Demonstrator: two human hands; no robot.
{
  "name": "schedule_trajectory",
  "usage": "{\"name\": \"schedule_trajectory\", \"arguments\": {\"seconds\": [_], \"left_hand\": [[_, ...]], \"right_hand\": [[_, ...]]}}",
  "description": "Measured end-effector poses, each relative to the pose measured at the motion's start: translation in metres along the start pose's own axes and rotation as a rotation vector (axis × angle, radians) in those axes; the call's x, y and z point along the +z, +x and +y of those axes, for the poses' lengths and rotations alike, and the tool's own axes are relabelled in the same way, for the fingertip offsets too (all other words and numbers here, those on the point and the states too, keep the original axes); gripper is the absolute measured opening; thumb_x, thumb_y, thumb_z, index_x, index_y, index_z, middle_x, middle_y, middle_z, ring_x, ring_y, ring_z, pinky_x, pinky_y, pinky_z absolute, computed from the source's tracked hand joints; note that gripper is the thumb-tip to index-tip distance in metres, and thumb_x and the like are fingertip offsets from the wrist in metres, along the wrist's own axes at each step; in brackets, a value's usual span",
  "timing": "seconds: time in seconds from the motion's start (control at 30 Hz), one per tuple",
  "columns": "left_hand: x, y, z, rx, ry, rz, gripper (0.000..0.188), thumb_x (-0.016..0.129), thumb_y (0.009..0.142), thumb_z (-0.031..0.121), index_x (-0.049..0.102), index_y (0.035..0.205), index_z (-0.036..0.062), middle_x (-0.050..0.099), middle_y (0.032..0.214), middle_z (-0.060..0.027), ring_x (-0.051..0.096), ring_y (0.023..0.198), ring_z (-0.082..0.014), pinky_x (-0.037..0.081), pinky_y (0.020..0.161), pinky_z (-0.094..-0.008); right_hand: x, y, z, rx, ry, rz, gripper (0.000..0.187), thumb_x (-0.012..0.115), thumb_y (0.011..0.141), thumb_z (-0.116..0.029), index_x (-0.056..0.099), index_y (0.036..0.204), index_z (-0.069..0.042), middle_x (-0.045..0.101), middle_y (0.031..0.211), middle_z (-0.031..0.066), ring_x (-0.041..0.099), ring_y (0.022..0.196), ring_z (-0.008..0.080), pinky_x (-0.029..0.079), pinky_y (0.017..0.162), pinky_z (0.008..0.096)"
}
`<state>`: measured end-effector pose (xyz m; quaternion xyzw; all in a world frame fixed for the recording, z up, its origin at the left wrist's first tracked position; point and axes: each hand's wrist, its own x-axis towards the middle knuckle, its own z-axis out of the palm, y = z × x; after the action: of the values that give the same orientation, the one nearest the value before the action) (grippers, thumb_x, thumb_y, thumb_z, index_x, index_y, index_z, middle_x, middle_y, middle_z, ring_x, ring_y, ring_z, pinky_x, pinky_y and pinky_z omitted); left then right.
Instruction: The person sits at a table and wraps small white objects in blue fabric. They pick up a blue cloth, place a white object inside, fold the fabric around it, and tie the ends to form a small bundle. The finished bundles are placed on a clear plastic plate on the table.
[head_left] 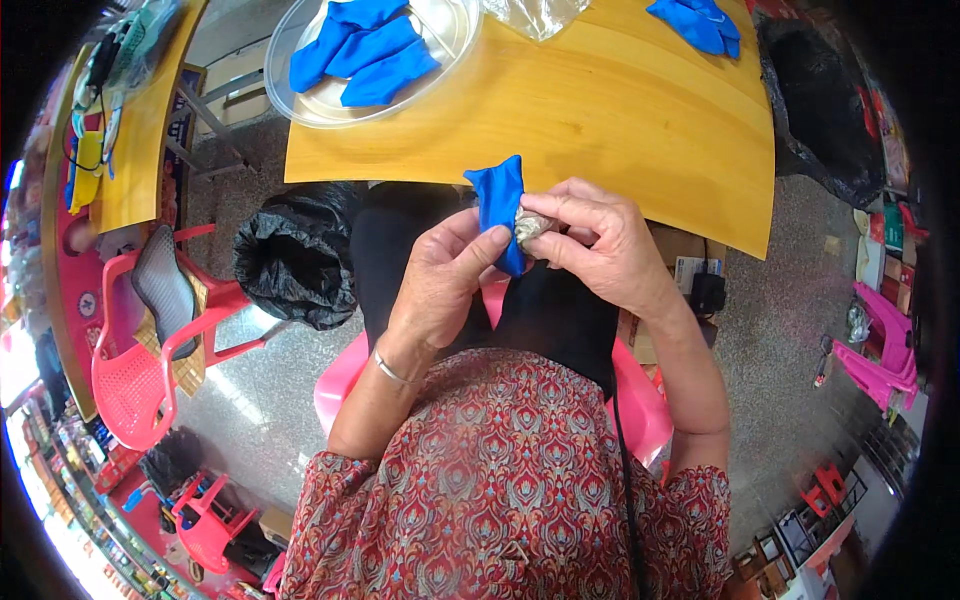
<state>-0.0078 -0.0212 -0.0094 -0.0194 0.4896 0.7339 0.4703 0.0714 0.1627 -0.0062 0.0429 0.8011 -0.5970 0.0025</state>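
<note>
Just past the table's near edge, above my lap, I hold a small blue fabric piece (499, 198) upright. My left hand (440, 262) pinches its left side, with the thumb across the front. My right hand (608, 238) has its thumb and fingers closed on a crumpled grey-beige clump (531, 225) against the right side of the blue fabric. What the clump is made of I cannot tell. Several similar blue fabric pieces (375, 50) lie in a round clear plastic tub (290, 112) at the table's far left. Another bunch of blue fabric (698, 25) lies at the far right.
The yellow wooden table (610, 120) spans the area ahead. A clear plastic bag (537, 14) lies at its far side. Black bags stand at left (298, 255) and right (825, 120) of it. A pink-red chair (140, 375) stands left; a magenta plastic item (885, 345) lies right.
</note>
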Motion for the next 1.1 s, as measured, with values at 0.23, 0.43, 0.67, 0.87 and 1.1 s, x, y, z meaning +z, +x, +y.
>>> {"name": "schedule_trajectory", "arguments": {"seconds": [0.23, 0.43, 0.67, 0.87, 1.1], "left_hand": [[-0.005, -0.001, -0.001, -0.055, -0.02, -0.155, 0.033, 0.062, 0.095, 0.017, 0.057, 0.122, -0.0017, 0.066, 0.108, -0.0071, 0.066, 0.094, -0.0142, 0.056, 0.085, -0.0307], [0.003, -0.004, -0.003, -0.015, -0.024, -0.193, 0.044, 0.061, 0.096, 0.02, 0.047, 0.132, -0.0011, 0.061, 0.119, -0.0109, 0.062, 0.103, -0.0179, 0.053, 0.091, -0.0337], [0.012, -0.007, -0.014, 0.206, 0.255, -0.048, 0.052, 0.059, 0.097, 0.015, 0.035, 0.141, -0.0004, 0.051, 0.129, -0.0099, 0.049, 0.121, -0.0149, 0.045, 0.098, -0.0318], [0.007, -0.006, -0.018, 0.638, 0.856, 0.043, 0.051, 0.063, 0.093, 0.01, 0.042, 0.137, -0.0025, 0.053, 0.125, -0.0107, 0.054, 0.111, -0.0158, 0.046, 0.093, -0.0281], [0.017, -0.006, -0.011, 0.588, 0.558, 0.232, 0.034, 0.066, 0.087, 0.004, 0.058, 0.12, -0.0037, 0.066, 0.099, -0.0077, 0.062, 0.084, -0.0102, 0.051, 0.073, -0.0234]], "right_hand": [[0.0, 0.002, -0.004, 0.128, 0.119, 0.082, 0.037, 0.076, 0.075, -0.005, 0.062, 0.109, -0.001, 0.06, 0.091, 0.0011, 0.057, 0.074, 0.0058, 0.047, 0.062, 0.0196], [-0.005, 0.004, 0.003, -0.007, -0.002, 0.052, 0.032, 0.073, 0.07, -0.011, 0.063, 0.1, 0.0, 0.059, 0.09, 0.0025, 0.056, 0.08, 0.0104, 0.047, 0.071, 0.0254], [0.029, 0.004, 0.006, 0.105, 0.159, 0.376, 0.029, 0.074, 0.072, -0.019, 0.063, 0.092, 0.0, 0.065, 0.08, 0.0084, 0.061, 0.073, 0.0151, 0.05, 0.07, 0.0303], [0.031, 0.005, 0.007, 0.083, 0.348, 0.358, 0.028, 0.075, 0.081, -0.022, 0.063, 0.094, -0.001, 0.065, 0.082, 0.0036, 0.059, 0.077, 0.0087, 0.05, 0.071, 0.0272], [0.024, 0.0, -0.012, 0.014, 0.547, 0.272, 0.02, 0.062, 0.096, -0.019, 0.064, 0.093, 0.001, 0.063, 0.08, -0.001, 0.054, 0.072, 0.0054, 0.045, 0.067, 0.0227]]}}
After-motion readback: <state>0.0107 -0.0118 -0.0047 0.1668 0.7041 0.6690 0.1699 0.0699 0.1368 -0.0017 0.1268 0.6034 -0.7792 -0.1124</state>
